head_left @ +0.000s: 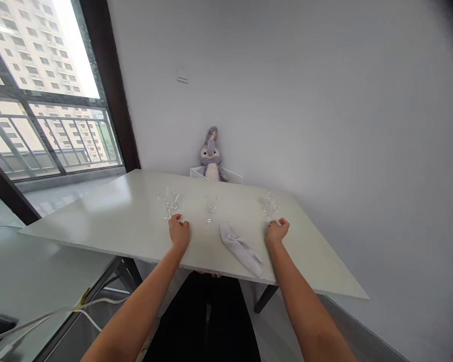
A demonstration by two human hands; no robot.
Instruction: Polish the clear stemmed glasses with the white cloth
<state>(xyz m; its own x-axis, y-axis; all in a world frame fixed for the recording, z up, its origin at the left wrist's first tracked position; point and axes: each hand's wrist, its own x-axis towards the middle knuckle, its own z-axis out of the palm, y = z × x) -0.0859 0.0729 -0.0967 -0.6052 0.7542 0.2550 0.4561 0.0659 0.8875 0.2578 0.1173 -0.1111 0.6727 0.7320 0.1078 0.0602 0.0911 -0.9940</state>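
My left hand (179,230) rests on the white table with fingers loosely curled, thumb and forefinger apart, and nothing visible between them. Just beyond it stand clear glasses (170,201), whose outlines overlap. A single clear stemmed glass (210,205) is upright near the middle of the table. My right hand (278,231), also loosely curled with its fingertips apart and no object seen in it, is just in front of more clear glasses (272,205). Between my hands, nearer the right one, lies a folded whitish cloth (241,249), slanting toward the table's front edge.
The white table (136,216) reaches the wall. Behind its far edge a grey plush rabbit (211,157) sits in a white basket (232,176). On the left are a window, a lower surface (22,271) with white cables (56,311), and a dark object (0,326).
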